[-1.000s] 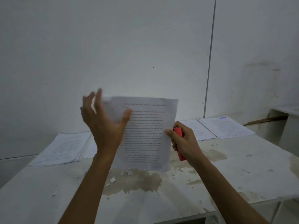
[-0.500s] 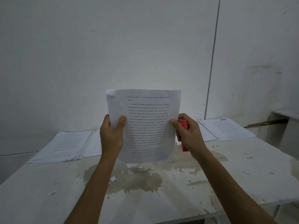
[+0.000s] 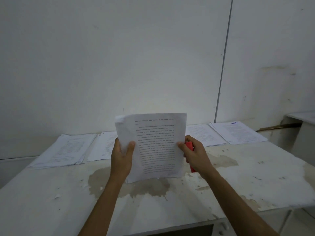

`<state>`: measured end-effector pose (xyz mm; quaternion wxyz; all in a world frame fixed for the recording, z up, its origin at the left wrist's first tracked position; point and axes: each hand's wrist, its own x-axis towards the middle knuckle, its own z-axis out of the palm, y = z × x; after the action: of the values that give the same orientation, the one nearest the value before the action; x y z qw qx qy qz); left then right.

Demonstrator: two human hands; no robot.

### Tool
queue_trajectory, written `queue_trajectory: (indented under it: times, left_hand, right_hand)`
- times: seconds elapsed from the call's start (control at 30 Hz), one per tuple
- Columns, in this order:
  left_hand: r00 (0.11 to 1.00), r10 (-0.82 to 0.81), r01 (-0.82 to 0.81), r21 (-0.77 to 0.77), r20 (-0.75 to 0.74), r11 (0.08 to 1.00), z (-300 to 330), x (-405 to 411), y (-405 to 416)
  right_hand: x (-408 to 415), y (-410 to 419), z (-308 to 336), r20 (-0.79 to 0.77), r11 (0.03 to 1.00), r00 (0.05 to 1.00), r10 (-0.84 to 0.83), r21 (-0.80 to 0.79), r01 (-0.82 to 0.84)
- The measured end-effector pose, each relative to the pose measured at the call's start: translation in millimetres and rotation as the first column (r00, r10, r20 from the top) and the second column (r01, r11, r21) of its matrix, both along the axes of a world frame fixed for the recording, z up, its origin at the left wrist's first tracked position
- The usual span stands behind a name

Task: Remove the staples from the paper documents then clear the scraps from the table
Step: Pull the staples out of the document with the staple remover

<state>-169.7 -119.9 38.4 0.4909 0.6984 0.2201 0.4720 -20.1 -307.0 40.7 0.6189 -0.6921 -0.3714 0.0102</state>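
Observation:
I hold a printed paper document upright over the white table, its bottom edge touching or just above the tabletop. My left hand grips its left edge with the thumb on the front. My right hand pinches the right edge and also holds a red staple remover behind the sheets. The document's top left corner is crumpled. Small paper scraps lie on the table at the left.
Stacks of printed documents lie along the table's far edge: two at the left, two at the right. Brown stains mark the middle of the table. A wall stands right behind. A second surface shows at far right.
My left hand, raised open a second ago, has taken the document's left edge. Both hands have lowered the document toward the table, where its bottom edge now rests or nearly rests.

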Motion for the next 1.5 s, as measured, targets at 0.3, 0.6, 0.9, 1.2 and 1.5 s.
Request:
queue_trajectory:
  times: [0.3, 0.6, 0.9, 1.2, 1.5]
  left_hand:
    - [1.0, -0.017, 0.017, -0.081, -0.002, 0.997, 4, 1, 7]
    - [0.933, 0.332, -0.241, 0.924, 0.138, 0.295, 142, 4, -35]
    - [0.911, 0.373, 0.084, 0.965, -0.176, 0.25, 181, 36, -53]
    - [0.919, 0.28, 0.172, 0.92, -0.279, 0.351, 179, 33, -52]
    - [0.901, 0.237, 0.253, 0.885, -0.362, 0.391, 184, 24, -53]
  right_hand:
    - [1, 4, 15, 0.067, 0.998, 0.998, -0.015, -0.059, 0.019]
    - [-3, -3, 58, 0.124, 0.994, 0.988, 0.096, -0.069, -0.088]
    - [-1, -6, 84, 0.239, 0.992, 0.97, 0.046, -0.123, -0.017]
    - [-10, -1, 99, 0.29, 0.985, 0.948, -0.129, -0.076, 0.157]
    - [-18, -3, 104, 0.288, 0.982, 0.943, -0.169, -0.027, 0.184]
